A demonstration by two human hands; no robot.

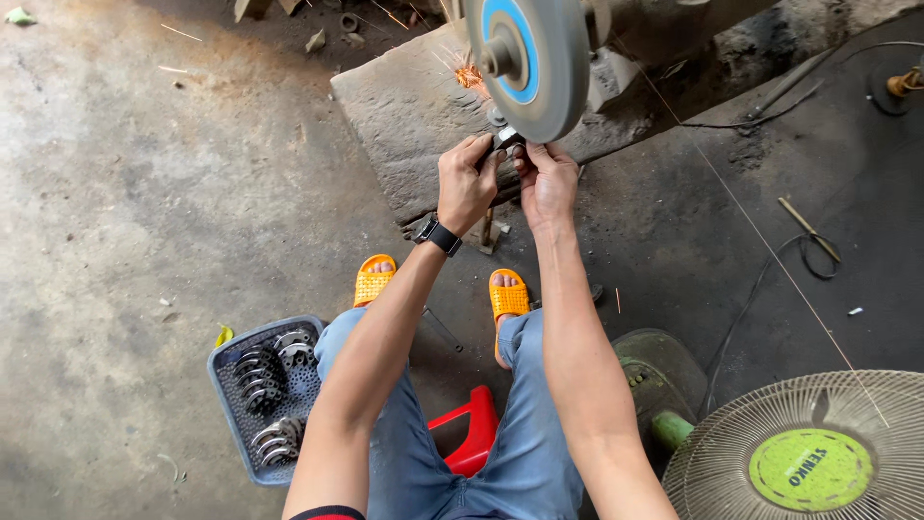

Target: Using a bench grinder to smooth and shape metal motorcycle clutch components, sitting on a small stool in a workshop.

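Observation:
A grey grinding wheel (535, 60) with a blue centre disc stands at the top middle, mounted over a concrete block (404, 125). Both of my hands grip a small metal part (504, 138) and press it against the wheel's lower rim. My left hand (466, 183), with a black watch on its wrist, is shut on the part's left side. My right hand (547, 178) is shut on its right side. Orange sparks (469, 76) fly off to the left behind the wheel. The part itself is mostly hidden by my fingers.
A grey plastic basket (227, 390) with several curved metal parts sits on the floor at my left. I sit on a red stool (472, 429), feet in orange sandals. A floor fan (808, 453) stands at the lower right. Cables and a rod (807, 229) lie on the right.

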